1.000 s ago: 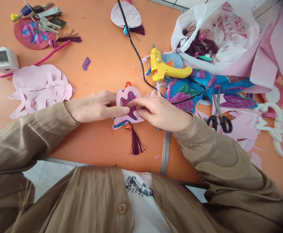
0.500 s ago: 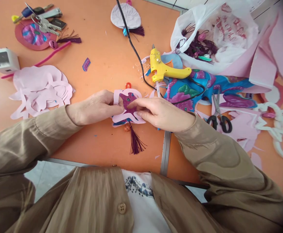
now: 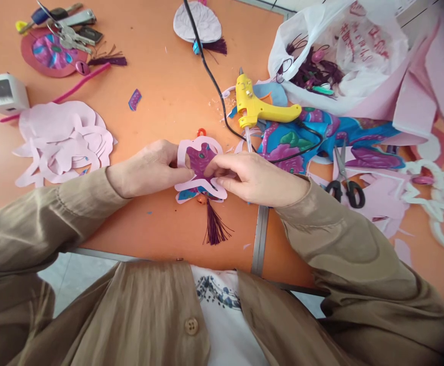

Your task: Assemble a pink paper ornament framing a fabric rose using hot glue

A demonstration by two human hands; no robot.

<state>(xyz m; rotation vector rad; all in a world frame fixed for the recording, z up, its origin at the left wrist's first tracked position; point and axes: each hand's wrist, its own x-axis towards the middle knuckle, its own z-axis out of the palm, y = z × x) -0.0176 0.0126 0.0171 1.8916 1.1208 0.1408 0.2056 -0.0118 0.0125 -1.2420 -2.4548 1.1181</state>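
Between my hands is a fabric ornament (image 3: 199, 154), purple and blue, with a pink cut-out border (image 3: 197, 185) lying over it. A dark purple tassel (image 3: 216, 223) and an orange bell (image 3: 201, 200) hang from its near side, and a red-orange loop (image 3: 201, 132) shows at the far side. My left hand (image 3: 153, 165) is closed on the left edge, the thumb on top and the other fingertips partly hidden. From the right, my right hand (image 3: 247, 175) pinches the border, its index finger bent onto the purple fabric.
A yellow glue gun (image 3: 250, 104) with a black cord lies beyond my right hand, on printed fabric (image 3: 283, 147). Scissors (image 3: 344, 180) rest to the right. Pink cut-outs (image 3: 65, 137) are piled left. Keys (image 3: 71, 38) and a white plastic bag (image 3: 302, 56) are farther back.
The border has shifted slightly on the ornament, and more blue fabric shows at the near edge. The tassel has swung a little right. Both hands keep their hold.
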